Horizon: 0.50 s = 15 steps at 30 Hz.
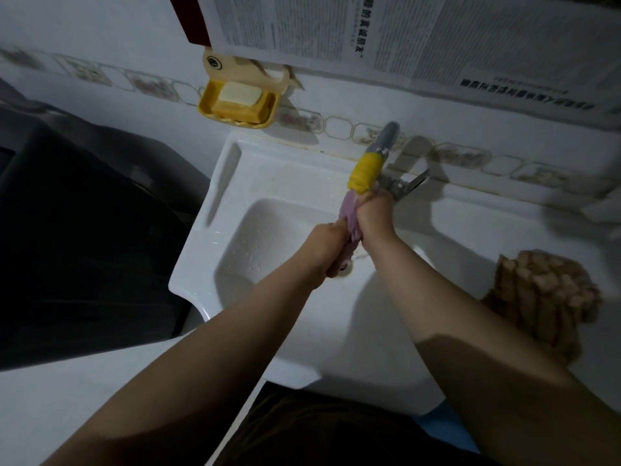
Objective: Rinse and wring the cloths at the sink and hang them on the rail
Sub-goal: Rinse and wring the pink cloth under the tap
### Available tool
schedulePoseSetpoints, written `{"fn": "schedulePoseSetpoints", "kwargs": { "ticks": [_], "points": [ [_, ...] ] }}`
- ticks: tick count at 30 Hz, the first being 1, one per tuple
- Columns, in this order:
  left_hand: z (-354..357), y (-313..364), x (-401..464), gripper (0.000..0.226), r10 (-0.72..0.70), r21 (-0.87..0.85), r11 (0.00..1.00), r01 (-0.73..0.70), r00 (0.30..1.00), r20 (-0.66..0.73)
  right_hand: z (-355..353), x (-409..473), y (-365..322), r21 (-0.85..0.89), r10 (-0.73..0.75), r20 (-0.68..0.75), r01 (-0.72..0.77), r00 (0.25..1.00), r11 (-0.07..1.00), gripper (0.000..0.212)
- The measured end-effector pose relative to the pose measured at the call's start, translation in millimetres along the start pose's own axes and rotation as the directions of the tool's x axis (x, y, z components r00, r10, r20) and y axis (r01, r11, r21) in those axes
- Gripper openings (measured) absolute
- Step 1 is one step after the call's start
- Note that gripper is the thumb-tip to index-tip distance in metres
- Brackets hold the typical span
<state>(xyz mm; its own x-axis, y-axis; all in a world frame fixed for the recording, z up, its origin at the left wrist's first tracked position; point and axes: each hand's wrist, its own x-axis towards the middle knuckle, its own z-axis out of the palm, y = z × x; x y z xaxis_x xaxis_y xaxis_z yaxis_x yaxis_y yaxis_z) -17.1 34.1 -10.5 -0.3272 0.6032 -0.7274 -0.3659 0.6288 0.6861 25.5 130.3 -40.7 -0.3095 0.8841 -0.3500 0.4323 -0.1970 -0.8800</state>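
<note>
Over the white sink (208,260), just below the yellow-wrapped tap (364,173), both hands clench a twisted purple cloth (349,216): the left hand (327,250) lower, the right hand (374,213) higher. Its lower end is hidden, seemingly behind the left fingers. A brown cloth (541,297) lies on the sink's right rim, partly in shadow.

You see a lilac cloth (349,218), a white sink (235,183), a yellow-sleeved tap (364,173), a brown checked cloth (541,297), and a yellow soap dish (237,104).

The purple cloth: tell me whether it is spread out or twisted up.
Twisted up. The purple cloth is a tight rope between the left hand and right hand, both gripping it over the sink below the tap.
</note>
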Motion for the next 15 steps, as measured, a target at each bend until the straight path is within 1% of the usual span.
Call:
{"fn": "schedulePoseSetpoints", "kwargs": {
  "ticks": [1,2,4,6,7,8,10,11,12,13,14,15],
  "points": [
    [-5,0,0,0.035,0.018,0.009,1.0,-0.018,0.999,0.03,-7,1,6,-0.074,-0.05,0.019,0.051,0.999,0.996,0.025],
    [-11,-1,-1,0.032,0.034,0.005,0.999,-0.035,0.999,0.03,-16,0,13,-0.145,-0.091,0.027,0.094,0.995,0.985,0.026],
    [-24,-6,2,0.026,0.05,0.034,0.998,-0.049,0.998,-0.04,-35,-5,24,-0.268,-0.144,0.056,0.154,0.988,0.951,0.027],
    [-33,-11,6,0.024,0.071,0.071,0.995,-0.064,0.992,-0.1,-49,-10,32,-0.305,-0.146,0.045,0.153,0.988,0.94,0.036],
    [-35,-12,8,0.024,0.085,0.088,0.993,-0.076,0.991,-0.105,-54,-13,34,-0.287,-0.13,0.033,0.134,0.991,0.948,0.046],
    [-35,-13,8,0.025,0.097,0.084,0.992,-0.089,0.991,-0.093,-60,-14,33,-0.263,-0.087,-0.009,0.082,0.996,0.961,0.062],
    [-32,-11,8,0.035,0.102,0.022,0.995,-0.102,0.995,-0.015,-76,-7,29,-0.196,0.028,-0.085,-0.044,0.996,0.98,0.098],
    [-30,-10,9,0.041,0.097,-0.016,0.995,-0.097,0.995,0.025,-81,0,24,-0.145,0.059,-0.053,-0.066,0.997,0.987,0.107],
    [-28,-8,9,0.046,0.093,-0.045,0.995,-0.091,0.995,0.045,-83,7,19,-0.13,0.057,0.008,-0.056,0.998,0.99,0.11],
    [-27,-8,11,0.047,0.092,-0.065,0.994,-0.089,0.995,0.036,-81,15,21,-0.148,0.008,0.087,0.005,0.996,0.989,0.112],
    [-27,-9,13,0.045,0.098,-0.06,0.993,-0.098,0.995,0.001,-79,25,21,-0.189,-0.014,0.17,0.046,0.985,0.981,0.121],
    [-29,-11,17,0.04,0.126,-0.007,0.992,-0.127,0.99,-0.059,-76,32,19,-0.226,-0.024,0.246,0.081,0.969,0.971,0.131]
  ]
}}
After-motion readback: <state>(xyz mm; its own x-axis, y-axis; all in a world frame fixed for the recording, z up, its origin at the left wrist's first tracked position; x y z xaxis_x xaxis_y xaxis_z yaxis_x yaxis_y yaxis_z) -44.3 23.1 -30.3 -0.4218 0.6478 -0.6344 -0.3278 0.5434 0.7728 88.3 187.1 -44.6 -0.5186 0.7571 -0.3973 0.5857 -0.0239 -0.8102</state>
